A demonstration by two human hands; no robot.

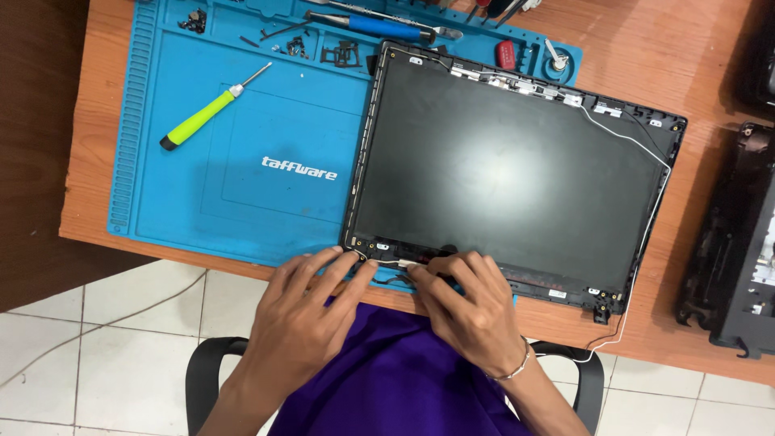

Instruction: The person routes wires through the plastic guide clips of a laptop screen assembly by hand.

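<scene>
**Both hands at the lower edge of a bare laptop screen**

Purple cloth (387, 379) over my lap fills the bottom of the view, with black chair arms (211, 363) showing on either side above pale floor tiles (105, 339). Just beyond it, at 6 o'clock, my two hands meet at the near edge of the desk.

My left hand (303, 311) lies with fingers spread and slightly curled, the fingertips pressing on the lower left corner of a laptop screen assembly (508, 173). My right hand (468, 303), a thin bracelet (517, 370) at its wrist, bends its fingertips onto the same edge just beside the left. Between them runs a thin white cable (386, 263), which both sets of fingertips touch; I cannot tell whether either hand truly pinches it.

The screen assembly is a dark panel in a black frame without bezel, lying flat and tilted, reaching from the centre out to 3 o'clock. A white wire follows its right edge and hangs off the desk at 4 o'clock.

Under its left part lies a blue work mat (202, 186) on the wooden desk (702, 73). On the mat at 10 o'clock rests a screwdriver with a yellow-green handle (198, 119). At 12 o'clock, the mat's trays hold small black parts and screws, with a blue-handled tool (387, 27) beside them. At 3 o'clock, at the frame's edge, sits a black laptop base (739, 242).
</scene>
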